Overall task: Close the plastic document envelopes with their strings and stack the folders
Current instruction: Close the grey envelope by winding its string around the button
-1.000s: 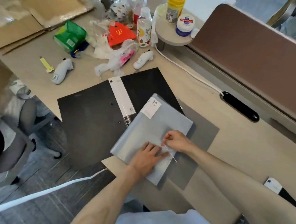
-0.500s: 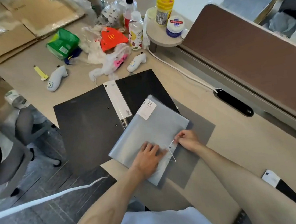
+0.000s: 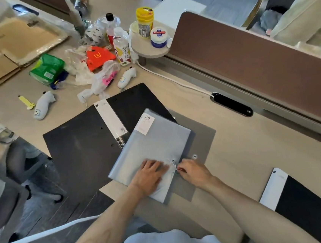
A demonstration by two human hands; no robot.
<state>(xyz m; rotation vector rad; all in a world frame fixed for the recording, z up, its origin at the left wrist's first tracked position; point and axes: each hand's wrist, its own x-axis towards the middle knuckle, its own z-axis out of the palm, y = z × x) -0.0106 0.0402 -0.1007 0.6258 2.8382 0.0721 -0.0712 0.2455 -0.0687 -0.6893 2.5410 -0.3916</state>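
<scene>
Centrally, one translucent grey envelope lies across one open black folder and a grey sheet. Left hand presses it flat, fingers spread; right hand pinches the string. Likely light, floppy, slippery: hold near the button. A second black folder lies apart.
</scene>
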